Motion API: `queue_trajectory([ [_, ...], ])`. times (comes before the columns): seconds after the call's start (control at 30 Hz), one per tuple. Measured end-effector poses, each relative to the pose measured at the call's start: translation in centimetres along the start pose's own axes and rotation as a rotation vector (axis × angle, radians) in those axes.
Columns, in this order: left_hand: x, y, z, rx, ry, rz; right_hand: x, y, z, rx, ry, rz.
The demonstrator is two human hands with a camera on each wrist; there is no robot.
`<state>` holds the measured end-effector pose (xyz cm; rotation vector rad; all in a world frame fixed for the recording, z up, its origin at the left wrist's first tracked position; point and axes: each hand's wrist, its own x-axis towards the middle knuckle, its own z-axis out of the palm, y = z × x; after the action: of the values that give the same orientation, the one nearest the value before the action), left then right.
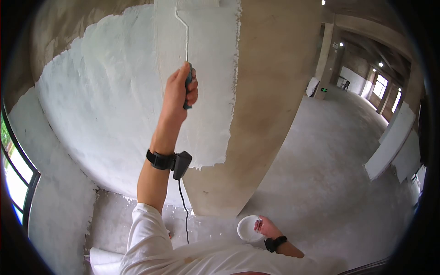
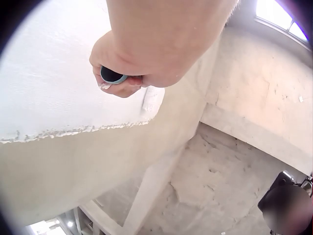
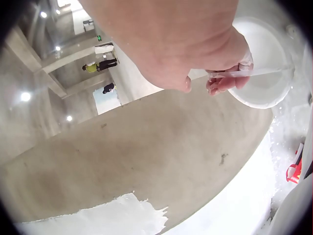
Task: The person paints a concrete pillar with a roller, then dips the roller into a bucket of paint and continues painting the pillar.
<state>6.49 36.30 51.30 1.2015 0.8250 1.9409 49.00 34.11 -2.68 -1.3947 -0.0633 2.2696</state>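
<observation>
High on the wall in the head view, my left hand (image 1: 181, 89) grips the dark teal handle (image 1: 188, 98) of a paint roller, its metal rod (image 1: 186, 39) rising to the roller head at the top edge. In the left wrist view, the left hand (image 2: 122, 61) wraps the handle, and the white roller head (image 2: 153, 100) lies against the wall near the paint's ragged edge. Low down, my right hand (image 1: 268, 228) holds the handle of a white bucket (image 1: 246, 231). The right wrist view shows fingers of the right hand (image 3: 205, 54) curled round the thin bucket handle (image 3: 266, 72).
White paint (image 1: 105, 87) covers much of the wall, beside a bare brown strip (image 1: 270, 68). A window (image 1: 16, 169) is at far left. Grey floor (image 1: 321, 151) stretches right. Two people stand far off, one in a yellow top (image 3: 91, 67). A red object (image 3: 293, 173) lies by the wall.
</observation>
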Motion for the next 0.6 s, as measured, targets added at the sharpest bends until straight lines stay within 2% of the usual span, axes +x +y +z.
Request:
queue_trajectory([
  [0.07,-1.5,-1.3,-0.5,-0.004,0.02,-0.047,-0.5,0.0,0.3,-0.042,-0.004,-0.052],
  [0.2,-5.0,-4.1,-1.2,-0.004,0.072,-0.117,-1.0,0.4,0.7,-0.014,0.037,-0.011],
  [0.6,-16.9,-13.7,-3.9,-0.037,0.232,-0.357,-0.4,1.2,2.3,-0.112,-0.023,-0.051],
])
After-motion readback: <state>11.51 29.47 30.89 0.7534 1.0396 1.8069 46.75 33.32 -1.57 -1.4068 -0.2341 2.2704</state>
